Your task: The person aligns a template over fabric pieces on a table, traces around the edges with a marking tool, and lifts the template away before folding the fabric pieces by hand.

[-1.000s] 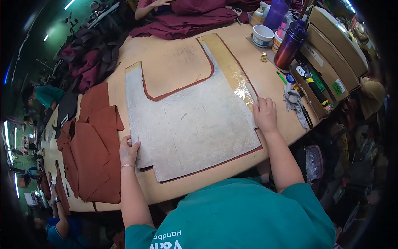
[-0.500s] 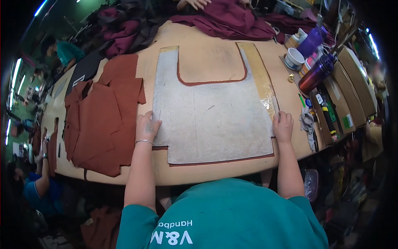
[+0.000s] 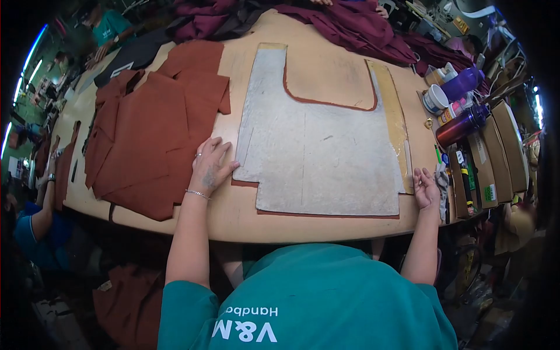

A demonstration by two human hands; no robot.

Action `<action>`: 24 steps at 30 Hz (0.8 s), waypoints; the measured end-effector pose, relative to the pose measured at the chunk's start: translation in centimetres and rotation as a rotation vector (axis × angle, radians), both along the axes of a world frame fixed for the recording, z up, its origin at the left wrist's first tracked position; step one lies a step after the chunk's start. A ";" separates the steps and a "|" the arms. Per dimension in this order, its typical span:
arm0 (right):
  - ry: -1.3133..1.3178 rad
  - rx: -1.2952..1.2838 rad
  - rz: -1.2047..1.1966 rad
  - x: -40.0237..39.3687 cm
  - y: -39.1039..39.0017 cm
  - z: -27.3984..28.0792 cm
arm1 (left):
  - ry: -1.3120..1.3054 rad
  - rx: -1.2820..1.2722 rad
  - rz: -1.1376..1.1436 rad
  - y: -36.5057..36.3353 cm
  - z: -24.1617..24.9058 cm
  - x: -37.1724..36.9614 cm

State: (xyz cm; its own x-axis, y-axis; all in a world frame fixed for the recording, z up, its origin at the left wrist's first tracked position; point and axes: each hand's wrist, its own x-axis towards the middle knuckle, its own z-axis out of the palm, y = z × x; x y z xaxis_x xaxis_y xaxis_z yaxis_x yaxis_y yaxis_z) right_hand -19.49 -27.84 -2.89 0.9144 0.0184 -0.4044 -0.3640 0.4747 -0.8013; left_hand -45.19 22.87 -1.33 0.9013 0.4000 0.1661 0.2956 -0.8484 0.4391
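Note:
A stiff grey-white template (image 3: 326,157) with a U-shaped cutout lies flat on reddish-brown material, whose edge (image 3: 326,216) shows along the bottom and inside the cutout. My left hand (image 3: 211,164) has its fingers spread, between the template's left edge and a pile of reddish-brown pieces (image 3: 143,137); its thumb is at the template's edge. Beside the template's lower right edge is my right hand (image 3: 427,189), palm partly turned up, fingers loosely apart and holding nothing.
Purple bottles (image 3: 464,125), a white tub (image 3: 435,99) and cardboard boxes (image 3: 487,163) stand at the right of the table (image 3: 233,224). Maroon fabric (image 3: 356,29) lies at the far side. Other people are at the far edge and left.
Both hands have come off the template's side edges, the left opening its fingers and the right turning palm up. The view has shifted, so the table's contents appear elsewhere in the frame.

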 end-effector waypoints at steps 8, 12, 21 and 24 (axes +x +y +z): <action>0.031 0.042 0.367 -7.3 12.5 3.3 | 0.037 -0.042 -0.006 0.1 -0.5 -0.5; 0.019 -0.081 0.651 -10.2 19.5 4.6 | -0.100 -0.021 -0.011 -0.6 -0.2 -0.8; -0.056 0.105 0.854 -15.9 28.6 5.6 | -0.282 -0.853 -0.126 -9.9 2.4 -1.5; -0.046 0.056 0.866 -17.1 28.4 5.2 | -0.302 -0.763 -0.229 -10.0 2.0 -1.9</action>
